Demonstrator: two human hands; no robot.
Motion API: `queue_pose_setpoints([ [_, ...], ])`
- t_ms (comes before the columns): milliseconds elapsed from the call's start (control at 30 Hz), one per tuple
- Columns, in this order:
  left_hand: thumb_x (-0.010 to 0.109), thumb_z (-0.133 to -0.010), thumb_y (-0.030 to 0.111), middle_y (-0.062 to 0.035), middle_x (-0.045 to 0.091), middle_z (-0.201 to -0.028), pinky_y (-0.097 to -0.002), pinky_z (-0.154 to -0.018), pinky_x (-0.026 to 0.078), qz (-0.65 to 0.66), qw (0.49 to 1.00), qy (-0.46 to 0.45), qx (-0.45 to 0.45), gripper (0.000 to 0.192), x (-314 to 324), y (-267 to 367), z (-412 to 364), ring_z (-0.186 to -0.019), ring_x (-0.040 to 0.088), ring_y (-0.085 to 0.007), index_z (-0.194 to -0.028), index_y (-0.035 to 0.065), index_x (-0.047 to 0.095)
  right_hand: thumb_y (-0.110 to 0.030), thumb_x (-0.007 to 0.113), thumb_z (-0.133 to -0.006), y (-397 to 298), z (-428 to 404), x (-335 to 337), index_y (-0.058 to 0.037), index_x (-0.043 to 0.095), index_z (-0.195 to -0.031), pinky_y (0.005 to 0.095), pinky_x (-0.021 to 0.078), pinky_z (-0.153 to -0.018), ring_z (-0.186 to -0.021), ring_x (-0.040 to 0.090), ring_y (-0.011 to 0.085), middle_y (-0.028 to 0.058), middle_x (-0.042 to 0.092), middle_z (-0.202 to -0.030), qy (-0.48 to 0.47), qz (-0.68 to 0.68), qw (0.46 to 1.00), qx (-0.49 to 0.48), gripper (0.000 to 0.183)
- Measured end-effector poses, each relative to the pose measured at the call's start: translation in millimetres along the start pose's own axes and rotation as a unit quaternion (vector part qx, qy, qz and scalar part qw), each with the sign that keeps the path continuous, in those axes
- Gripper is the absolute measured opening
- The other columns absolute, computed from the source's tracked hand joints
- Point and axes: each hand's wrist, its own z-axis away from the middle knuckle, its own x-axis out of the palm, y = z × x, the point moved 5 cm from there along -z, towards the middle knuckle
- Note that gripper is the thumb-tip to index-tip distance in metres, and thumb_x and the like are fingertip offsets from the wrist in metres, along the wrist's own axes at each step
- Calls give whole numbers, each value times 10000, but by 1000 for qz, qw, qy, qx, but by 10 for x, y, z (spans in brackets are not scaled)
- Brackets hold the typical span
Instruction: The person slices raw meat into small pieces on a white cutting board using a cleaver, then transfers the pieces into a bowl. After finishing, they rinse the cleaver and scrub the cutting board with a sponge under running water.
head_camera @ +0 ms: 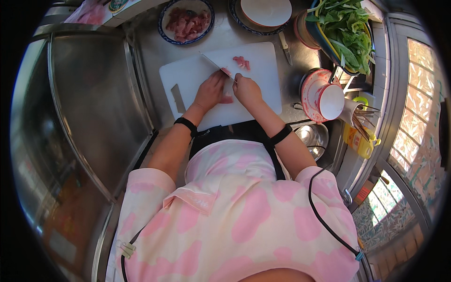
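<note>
A white plastic cutting board (253, 91) lies on the steel counter before me. My right hand (247, 90) grips a kitchen knife (210, 60), whose thin blade slants up and left across the board. With its fingertips beside the blade, my left hand (210, 90) presses on a piece of raw meat (226, 99), partly hidden under the fingers. A bit of meat (226, 71) shows at the blade's far side. Several cut slices of meat (241, 63) lie in a small heap farther up the board.
Beyond the board stands a blue-rimmed plate of sliced meat (188, 26). A paring knife (286, 48) lies right of the board. Leafy greens (347, 35) fill a basket at back right, near stacked red-rimmed bowls (331, 102), chopsticks (363, 123) and a sink (334, 141). A steel panel (95, 98) bounds the left.
</note>
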Motion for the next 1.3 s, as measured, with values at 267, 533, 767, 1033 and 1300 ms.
queue_pose_setpoints([
  [267, 603, -803, 159, -147, 557, -1249, -361, -991, 471, -9, 1000, 3, -13, 452, -67, -79, 36, -1204, 531, -300, -1227, 5, 570, -155, 539, -876, 425, 461, 17, -14, 586, -947, 518, 527, -668, -751, 670, 407, 227, 673, -776, -54, 24, 997, 42, 165],
  [533, 653, -794, 126, -152, 561, -1165, -395, -925, 497, 93, 994, 5, -49, 342, -143, 10, -88, -1115, 553, -327, -1123, 48, 599, -162, 566, -859, 101, -16, -88, -25, 630, -920, 503, 523, -691, -746, 656, 415, 222, 671, -789, 0, -38, 999, -1, 163],
  [767, 653, -837, 76, -171, 546, -1138, -421, -860, 505, 157, 957, 80, -229, 332, -115, -134, -405, -1047, 559, -358, -1156, 32, 571, -183, 601, -853, 565, 531, -454, -33, 643, -911, 500, 509, -687, -742, 645, 419, 227, 657, -765, 6, -66, 996, 60, 166],
  [1033, 612, -781, 19, -123, 557, -1144, -416, -886, 491, 141, 987, -51, -57, 367, 142, 433, -917, -1047, 545, -343, -1146, 57, 593, -199, 624, -847, 983, 768, -692, -11, 636, -903, 487, 502, -669, -725, 635, 436, 241, 642, -734, 124, -131, 979, 98, 196],
  [1300, 616, -738, 29, -85, 536, -1016, -442, -778, 498, -23, 992, -105, -66, 232, 122, 459, -667, -952, 526, -324, -963, 83, 640, -198, 628, -851, 1062, 916, -686, -9, 638, -903, 490, 501, -663, -712, 639, 427, 233, 638, -716, 110, -141, 977, 119, 196],
])
